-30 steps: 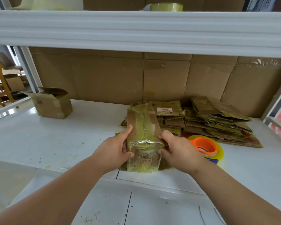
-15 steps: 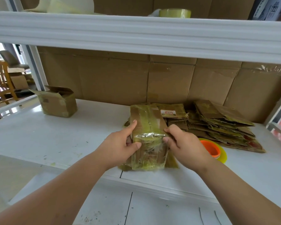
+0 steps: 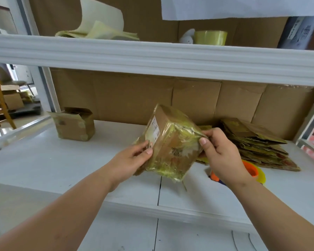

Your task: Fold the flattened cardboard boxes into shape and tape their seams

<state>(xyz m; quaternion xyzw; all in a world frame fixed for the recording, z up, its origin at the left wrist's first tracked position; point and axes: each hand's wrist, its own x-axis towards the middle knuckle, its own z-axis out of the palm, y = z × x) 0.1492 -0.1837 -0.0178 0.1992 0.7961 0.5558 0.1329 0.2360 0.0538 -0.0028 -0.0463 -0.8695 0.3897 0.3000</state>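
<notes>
Centrally in the frame, a tape-wrapped cardboard box (image 3: 170,142) is held tilted above the white shelf (image 3: 80,169). At its lower left edge the left hand (image 3: 132,160) grips it, fingers (image 3: 143,148) curled round the side. At its right corner the right hand (image 3: 219,153) pinches a tape-covered flap. Right of it lies a stack of flattened boxes (image 3: 257,144); a tape roll (image 3: 254,172) sits lower right.

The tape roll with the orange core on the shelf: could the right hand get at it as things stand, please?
Probably yes, once freed. The tape roll lies just behind the right hand, nothing between them, but that hand's grip is pinching the box.
</notes>
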